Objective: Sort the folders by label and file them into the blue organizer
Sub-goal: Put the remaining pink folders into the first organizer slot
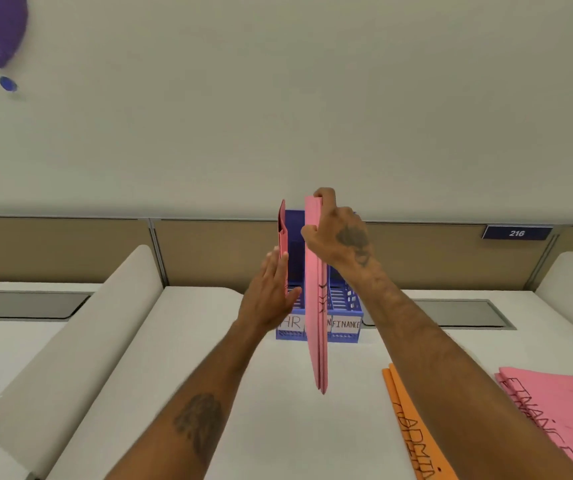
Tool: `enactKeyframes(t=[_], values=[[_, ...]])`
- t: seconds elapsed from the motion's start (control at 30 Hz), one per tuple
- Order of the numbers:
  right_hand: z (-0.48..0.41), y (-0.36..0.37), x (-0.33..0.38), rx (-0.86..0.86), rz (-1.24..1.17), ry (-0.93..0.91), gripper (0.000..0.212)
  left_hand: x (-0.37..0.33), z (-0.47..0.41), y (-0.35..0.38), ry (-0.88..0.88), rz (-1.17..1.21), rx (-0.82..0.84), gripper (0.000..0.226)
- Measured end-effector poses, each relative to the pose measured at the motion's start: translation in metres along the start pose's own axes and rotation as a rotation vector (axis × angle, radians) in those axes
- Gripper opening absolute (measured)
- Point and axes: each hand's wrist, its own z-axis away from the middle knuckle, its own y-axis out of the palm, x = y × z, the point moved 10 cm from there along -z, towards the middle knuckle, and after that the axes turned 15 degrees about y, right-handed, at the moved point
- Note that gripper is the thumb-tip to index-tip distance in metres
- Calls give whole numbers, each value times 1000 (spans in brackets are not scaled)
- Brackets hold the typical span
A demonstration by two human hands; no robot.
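Clamping right hand (338, 233) round the top edge of a bunch of pink folders (316, 323), hanging them upright and edge-on in front of the blue organizer (345, 308), roughly at the middle slot. Pressing left hand (271, 292), fingers straight, flat against a standing pink folder (282, 230) already sitting in the HR slot.

Risking a fan-out: gripping several folders at one end only, so possibly letting lower corners splay and catch a divider or the front lip. Risking a wrong slot too, with the middle label hidden behind the bunch. Possibly tipping the organizer when pushing down.

Leaving open worktop (243, 410) in front and left. Crowding on the right: orange folders (406, 420) and FINANCE pile (555, 407) beside the right forearm. Backing onto partition (209, 251) just behind the organizer.
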Motion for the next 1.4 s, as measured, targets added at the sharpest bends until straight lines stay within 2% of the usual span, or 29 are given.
enactKeyframes(t=[0.1,0.3,0.47,0.73,0.8,0.9,1.03,1.13,1.27,1.4], values=[[-20,3,10,-68,-24,-34,48,21,-41,0,20,-47,81,91],[-56,23,19,-128,-70,-104,49,56,-94,26,30,-112,216,93],[-81,44,12,-196,-135,-105,51,71,-110,38,139,-225,205,91],[-87,90,-3,-252,-220,-119,53,89,-103,35,142,-150,60,81],[-85,109,-12,-215,-192,-100,52,88,-102,32,165,-138,47,83],[-82,145,-39,-26,-268,65,45,87,-100,28,189,-111,0,80],[-72,153,-30,-151,-131,-48,48,90,-96,30,170,-128,0,81],[-70,169,-37,-113,-110,-33,48,93,-94,31,159,-143,6,76],[-66,198,-60,26,-17,90,47,92,-93,29,159,-151,10,69],[-54,221,-66,191,4,78,52,91,-95,28,149,-130,11,65]])
